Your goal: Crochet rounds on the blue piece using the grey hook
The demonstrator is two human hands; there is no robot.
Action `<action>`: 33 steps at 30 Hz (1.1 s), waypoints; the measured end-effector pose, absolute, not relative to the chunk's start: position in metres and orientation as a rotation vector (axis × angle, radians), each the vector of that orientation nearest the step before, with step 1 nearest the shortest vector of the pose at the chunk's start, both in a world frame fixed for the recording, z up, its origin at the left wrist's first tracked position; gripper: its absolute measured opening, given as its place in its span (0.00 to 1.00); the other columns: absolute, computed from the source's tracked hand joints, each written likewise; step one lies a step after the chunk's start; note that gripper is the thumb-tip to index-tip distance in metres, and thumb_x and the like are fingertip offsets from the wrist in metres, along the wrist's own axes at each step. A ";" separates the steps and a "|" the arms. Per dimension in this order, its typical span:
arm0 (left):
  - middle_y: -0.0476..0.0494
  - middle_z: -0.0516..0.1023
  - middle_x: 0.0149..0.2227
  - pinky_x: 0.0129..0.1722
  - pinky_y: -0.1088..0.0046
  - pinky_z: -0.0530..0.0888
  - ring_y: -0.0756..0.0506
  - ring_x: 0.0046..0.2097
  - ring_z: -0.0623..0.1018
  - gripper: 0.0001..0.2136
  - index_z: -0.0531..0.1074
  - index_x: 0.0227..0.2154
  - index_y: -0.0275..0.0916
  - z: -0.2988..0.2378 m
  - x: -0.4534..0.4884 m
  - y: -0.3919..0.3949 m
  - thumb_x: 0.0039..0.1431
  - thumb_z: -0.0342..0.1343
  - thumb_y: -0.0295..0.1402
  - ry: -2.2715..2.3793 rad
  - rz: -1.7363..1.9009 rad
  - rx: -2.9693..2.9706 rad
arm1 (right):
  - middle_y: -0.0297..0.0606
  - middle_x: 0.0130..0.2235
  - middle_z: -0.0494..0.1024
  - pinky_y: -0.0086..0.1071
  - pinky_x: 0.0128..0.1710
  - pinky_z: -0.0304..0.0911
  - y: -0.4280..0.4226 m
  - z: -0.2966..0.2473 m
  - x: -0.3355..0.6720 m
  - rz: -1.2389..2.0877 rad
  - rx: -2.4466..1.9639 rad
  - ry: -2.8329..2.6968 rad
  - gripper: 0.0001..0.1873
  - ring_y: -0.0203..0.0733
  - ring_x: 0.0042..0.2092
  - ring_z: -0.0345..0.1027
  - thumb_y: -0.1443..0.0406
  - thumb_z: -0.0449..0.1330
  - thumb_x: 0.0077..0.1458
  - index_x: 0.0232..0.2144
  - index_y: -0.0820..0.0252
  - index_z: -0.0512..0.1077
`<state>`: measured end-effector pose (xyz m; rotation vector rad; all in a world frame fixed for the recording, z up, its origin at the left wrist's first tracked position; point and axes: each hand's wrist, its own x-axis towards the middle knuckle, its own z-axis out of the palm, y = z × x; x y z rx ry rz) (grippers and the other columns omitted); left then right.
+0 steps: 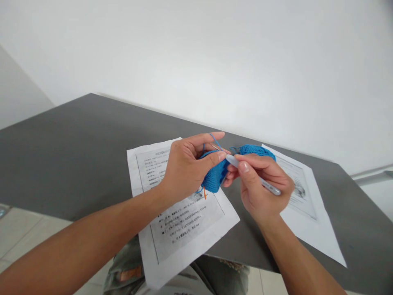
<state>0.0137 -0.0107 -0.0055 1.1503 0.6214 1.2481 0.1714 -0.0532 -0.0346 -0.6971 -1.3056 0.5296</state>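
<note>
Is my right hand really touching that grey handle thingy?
Touching. The head view shows the right hand wrapped around the grey handle, with the thumb pressed against it and the handle's end poking out.

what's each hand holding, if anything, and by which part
The left hand holds the blue crocheted piece by its upper edge; the right hand holds the crochet hook by its grey handle.

- From my remote feed, I see a plain white wall (196, 53), with a greyer wall section (16, 88) at far left.
- A dark grey table (92, 159) runs alongside it (touching or not, I can't tell).
- Below, I make out pale floor tiles (23, 229).
- Light looks soft.
</note>
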 end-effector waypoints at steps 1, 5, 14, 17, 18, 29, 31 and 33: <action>0.45 0.90 0.35 0.41 0.70 0.83 0.44 0.39 0.88 0.19 0.84 0.48 0.36 -0.005 0.014 -0.011 0.51 0.74 0.26 0.625 1.249 1.146 | 0.33 0.34 0.85 0.32 0.23 0.79 -0.054 -0.035 0.171 0.479 -0.703 -1.326 0.10 0.38 0.27 0.80 0.71 0.68 0.64 0.44 0.53 0.84; 0.45 0.89 0.35 0.39 0.71 0.83 0.44 0.39 0.87 0.20 0.85 0.48 0.36 -0.007 0.013 -0.010 0.50 0.75 0.26 0.622 1.264 1.120 | 0.33 0.36 0.85 0.32 0.25 0.78 -0.055 -0.035 0.170 0.255 -0.753 -1.430 0.15 0.36 0.29 0.79 0.74 0.67 0.62 0.46 0.51 0.85; 0.44 0.89 0.37 0.34 0.70 0.85 0.46 0.34 0.85 0.21 0.85 0.46 0.37 -0.008 0.014 -0.010 0.47 0.77 0.29 0.551 1.220 0.919 | 0.38 0.45 0.86 0.35 0.32 0.80 -0.059 -0.038 0.172 -0.147 -0.847 -1.658 0.24 0.40 0.36 0.82 0.76 0.68 0.60 0.55 0.49 0.81; 0.47 0.87 0.34 0.32 0.74 0.84 0.48 0.33 0.83 0.20 0.85 0.44 0.36 -0.006 0.014 -0.009 0.45 0.78 0.27 0.554 1.224 0.889 | 0.39 0.45 0.87 0.36 0.33 0.80 -0.059 -0.036 0.172 -0.260 -0.852 -1.682 0.25 0.41 0.36 0.82 0.77 0.68 0.60 0.56 0.51 0.81; 0.48 0.87 0.33 0.30 0.74 0.84 0.48 0.32 0.83 0.21 0.85 0.44 0.36 -0.005 0.014 -0.009 0.44 0.78 0.27 0.560 1.221 0.882 | 0.39 0.45 0.87 0.37 0.33 0.80 -0.060 -0.036 0.172 -0.277 -0.854 -1.687 0.26 0.41 0.36 0.82 0.77 0.68 0.60 0.57 0.51 0.80; 0.45 0.88 0.32 0.33 0.74 0.84 0.47 0.33 0.85 0.18 0.87 0.43 0.39 0.003 0.004 -0.006 0.46 0.79 0.26 0.442 1.136 0.900 | 0.46 0.43 0.87 0.43 0.35 0.82 -0.063 -0.024 0.172 -0.444 -0.762 -1.801 0.30 0.49 0.40 0.83 0.76 0.69 0.60 0.62 0.56 0.77; 0.45 0.88 0.32 0.32 0.74 0.83 0.47 0.32 0.85 0.17 0.88 0.42 0.40 0.006 0.003 -0.007 0.47 0.79 0.26 0.440 1.116 0.899 | 0.47 0.44 0.87 0.43 0.34 0.81 -0.063 -0.021 0.174 -0.417 -0.710 -1.821 0.31 0.49 0.39 0.83 0.77 0.69 0.59 0.63 0.56 0.76; 0.46 0.87 0.30 0.33 0.75 0.83 0.47 0.32 0.85 0.17 0.88 0.42 0.40 0.007 0.002 -0.008 0.47 0.79 0.26 0.435 1.120 0.906 | 0.45 0.45 0.87 0.43 0.32 0.82 -0.063 -0.020 0.177 -0.391 -0.690 -1.835 0.33 0.49 0.39 0.84 0.76 0.69 0.59 0.64 0.53 0.75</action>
